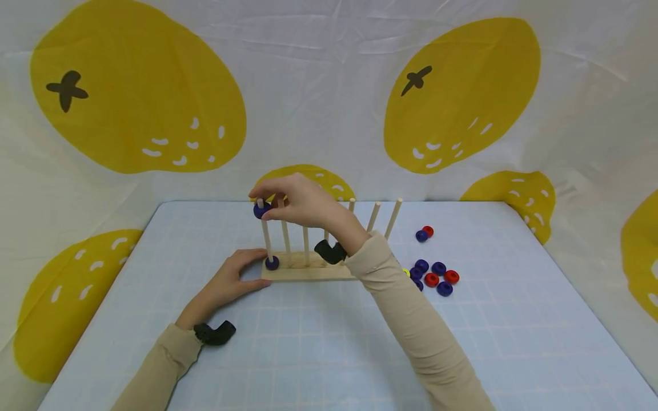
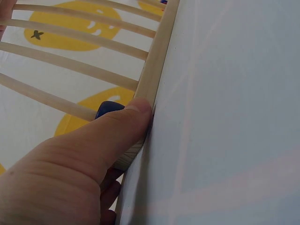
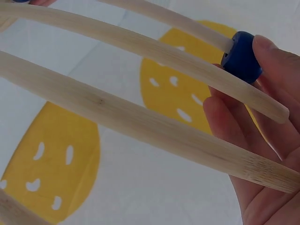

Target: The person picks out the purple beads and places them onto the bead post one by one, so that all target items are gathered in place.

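A wooden peg rack [image 1: 308, 274] with several upright pegs stands on the table. My left hand [image 1: 228, 279] grips the left end of its base, thumb along the front and fingers behind, as the left wrist view shows up close. One dark blue bead [image 1: 272, 263] sits at the foot of the leftmost peg [image 1: 265, 235]. At the top of that same peg, my right hand [image 1: 303, 200] pinches a second blue bead [image 3: 241, 57] between thumb and fingers. The peg tip pokes up through this bead. My right wrist and forearm cover part of the rack's right side.
Right of the rack lies a loose group of blue beads [image 1: 438, 268] and red beads [image 1: 452, 277], with a yellow bead [image 1: 406, 272] partly behind the right sleeve. Farther back, a red bead [image 1: 429, 230] and a blue bead [image 1: 421, 236] lie together. A patterned curtain [image 1: 319, 103] surrounds the table.
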The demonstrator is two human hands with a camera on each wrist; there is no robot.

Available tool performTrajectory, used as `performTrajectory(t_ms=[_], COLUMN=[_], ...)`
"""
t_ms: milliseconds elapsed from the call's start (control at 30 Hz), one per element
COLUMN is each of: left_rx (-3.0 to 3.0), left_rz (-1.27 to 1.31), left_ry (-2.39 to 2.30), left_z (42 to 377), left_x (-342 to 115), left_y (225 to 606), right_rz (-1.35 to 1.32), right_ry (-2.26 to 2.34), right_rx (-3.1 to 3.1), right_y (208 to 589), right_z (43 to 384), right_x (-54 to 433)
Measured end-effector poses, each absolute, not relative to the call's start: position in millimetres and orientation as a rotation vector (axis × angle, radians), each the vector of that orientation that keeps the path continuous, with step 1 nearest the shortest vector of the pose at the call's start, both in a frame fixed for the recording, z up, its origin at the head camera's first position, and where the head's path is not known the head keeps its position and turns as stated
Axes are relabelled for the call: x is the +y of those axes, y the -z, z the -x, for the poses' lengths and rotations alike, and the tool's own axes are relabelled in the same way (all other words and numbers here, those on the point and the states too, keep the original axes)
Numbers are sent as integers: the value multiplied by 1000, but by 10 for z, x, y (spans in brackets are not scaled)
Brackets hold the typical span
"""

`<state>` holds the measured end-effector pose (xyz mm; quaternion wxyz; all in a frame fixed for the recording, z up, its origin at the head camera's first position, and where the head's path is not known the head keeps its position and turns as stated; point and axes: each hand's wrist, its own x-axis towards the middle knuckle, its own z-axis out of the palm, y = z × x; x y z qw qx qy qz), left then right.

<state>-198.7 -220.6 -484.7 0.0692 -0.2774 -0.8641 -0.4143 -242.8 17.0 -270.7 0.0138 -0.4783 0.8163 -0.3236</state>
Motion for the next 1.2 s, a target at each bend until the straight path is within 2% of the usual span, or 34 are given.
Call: performTrajectory(t_ms=[500,1033,1200], left_rx=[-2535,-2539,-2530], left_rz=[874,863,861], left_ry=[1228,1241,1245], left_z=[2016,1993,1993], left_x=[-2189,-2202,-2205], left_y=[4875,4872,4878], right_rz=[1526,1496,1447], right_ry=[1159,1981,2111], right_rx=[2523,2228,2080], right_y=[2738,2827,2795], right_z=[2450,2414,2407], right_x=[200,239,264])
